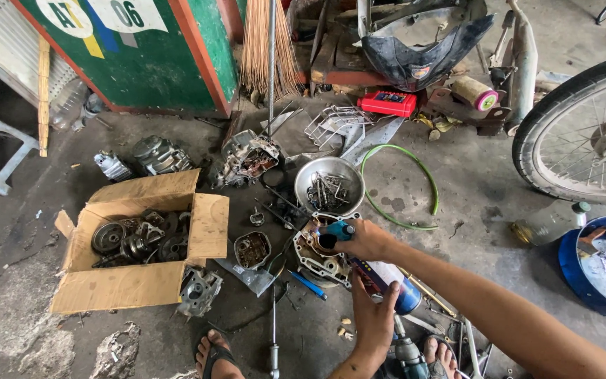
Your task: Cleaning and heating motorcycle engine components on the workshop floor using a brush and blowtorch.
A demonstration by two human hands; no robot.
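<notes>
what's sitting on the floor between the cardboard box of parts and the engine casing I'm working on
In the head view, a small engine cover lies open side up between the cardboard box and the engine casing, with a crumpled clear wrapper under its near edge.

Both arms are bare, with no sleeves showing. The left hand (373, 323) and the right hand (366, 240) wear no gloves, no rings and no watch. The fingers are bare too. Down low, two feet show. The left foot (215, 358) wears a dark flip-flop with a thin strap between the toes.
</notes>
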